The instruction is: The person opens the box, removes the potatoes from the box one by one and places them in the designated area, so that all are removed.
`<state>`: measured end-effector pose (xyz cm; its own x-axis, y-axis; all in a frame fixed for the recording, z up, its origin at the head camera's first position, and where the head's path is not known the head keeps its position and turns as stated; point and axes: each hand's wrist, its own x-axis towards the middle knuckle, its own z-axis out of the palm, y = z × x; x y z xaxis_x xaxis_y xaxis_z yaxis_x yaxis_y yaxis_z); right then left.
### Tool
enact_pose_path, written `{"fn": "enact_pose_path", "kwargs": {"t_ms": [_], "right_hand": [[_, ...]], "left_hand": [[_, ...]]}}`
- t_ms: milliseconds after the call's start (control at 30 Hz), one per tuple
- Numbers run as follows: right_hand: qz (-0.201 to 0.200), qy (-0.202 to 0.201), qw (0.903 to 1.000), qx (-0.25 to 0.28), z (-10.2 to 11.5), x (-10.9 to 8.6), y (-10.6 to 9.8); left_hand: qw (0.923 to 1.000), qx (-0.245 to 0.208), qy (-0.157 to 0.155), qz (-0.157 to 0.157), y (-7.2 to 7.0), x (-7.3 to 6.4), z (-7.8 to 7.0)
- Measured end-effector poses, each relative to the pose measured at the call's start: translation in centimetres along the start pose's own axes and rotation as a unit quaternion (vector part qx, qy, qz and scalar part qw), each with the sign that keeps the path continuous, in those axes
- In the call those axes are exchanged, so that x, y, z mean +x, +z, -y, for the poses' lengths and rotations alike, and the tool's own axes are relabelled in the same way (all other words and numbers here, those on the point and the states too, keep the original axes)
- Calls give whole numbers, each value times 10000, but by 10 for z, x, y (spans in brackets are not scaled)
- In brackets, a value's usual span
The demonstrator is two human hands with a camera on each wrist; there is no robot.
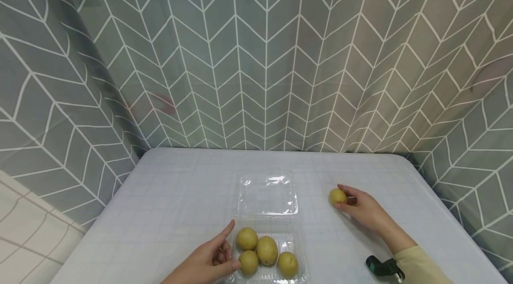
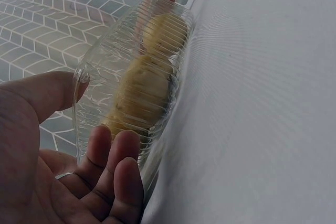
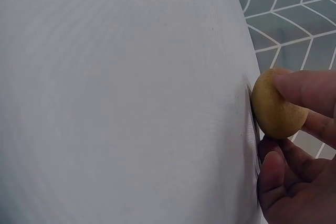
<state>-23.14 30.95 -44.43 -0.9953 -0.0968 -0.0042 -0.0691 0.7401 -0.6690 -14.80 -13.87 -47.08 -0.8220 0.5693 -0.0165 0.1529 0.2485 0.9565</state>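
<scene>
In the head view, a clear plastic clamshell box [image 1: 302, 248] lies with its lid [image 1: 266, 195] folded back, away from me. Several yellow-brown potatoes [image 1: 266, 250] sit in its near half. My left hand [image 1: 208, 255] holds the box's left side, thumb at the near part of the rim and index finger stretched toward the hinge. Seen from the left wrist, other fingers [image 2: 126, 148] bend against the ribbed outer wall. Off to the right of the box, my right hand [image 1: 366, 210] pinches a single potato [image 3: 277, 106] between thumb and fingers, low over the table.
A white cloth covers the table [image 1: 180, 195]. Beyond its back edge and along both sides hangs a grey curtain [image 1: 252, 75] with white chevron lines. A black device [image 1: 380, 267] is strapped at the right wrist, beside a beige sleeve [image 1: 421, 268].
</scene>
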Motion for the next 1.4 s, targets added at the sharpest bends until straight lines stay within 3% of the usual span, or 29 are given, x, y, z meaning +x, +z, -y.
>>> {"fn": "enact_pose_path", "kwargs": {"t_ms": [733,1100,1400], "right_hand": [[-136,-49,9997,-195,-1,-2,-8],[-510,-515,9973,-106,26,-13,-21],[-489,-748,9958,190,52,-20,-15]], "left_hand": [[10000,-6,69,-40,1,-1,-2],[9999,77,54,-51,0,-2,-3],[9997,214,-7,-102,1,-2,-5]]}}
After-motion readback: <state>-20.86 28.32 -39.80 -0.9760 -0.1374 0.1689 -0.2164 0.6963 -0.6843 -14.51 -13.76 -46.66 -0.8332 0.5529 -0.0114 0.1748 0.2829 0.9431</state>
